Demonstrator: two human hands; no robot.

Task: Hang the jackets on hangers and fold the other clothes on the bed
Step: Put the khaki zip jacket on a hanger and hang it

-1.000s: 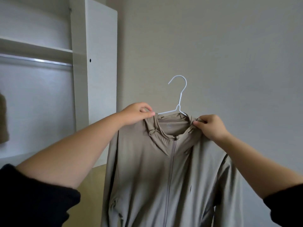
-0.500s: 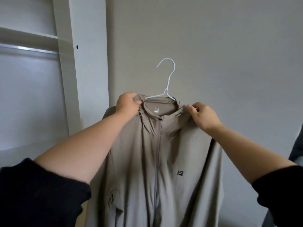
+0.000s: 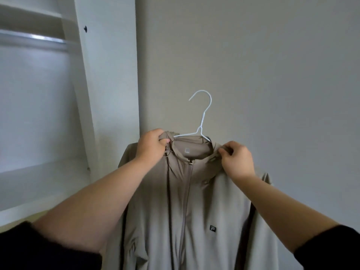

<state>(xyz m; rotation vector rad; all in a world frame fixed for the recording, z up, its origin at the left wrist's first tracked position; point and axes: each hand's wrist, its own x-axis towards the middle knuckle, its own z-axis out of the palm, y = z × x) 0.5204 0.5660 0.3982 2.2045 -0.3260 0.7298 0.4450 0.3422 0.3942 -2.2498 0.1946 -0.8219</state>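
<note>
A thin, smooth beige jacket (image 3: 194,201) hangs zipped on a white wire hanger (image 3: 201,121), held up before a grey wall (image 3: 263,65). The left hand (image 3: 151,146) grips the collar's left side; the right hand (image 3: 236,162) pinches its right edge.

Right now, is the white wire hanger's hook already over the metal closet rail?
No: the hook of the white wire hanger is free before the grey wall, right of the metal closet rail.
</note>
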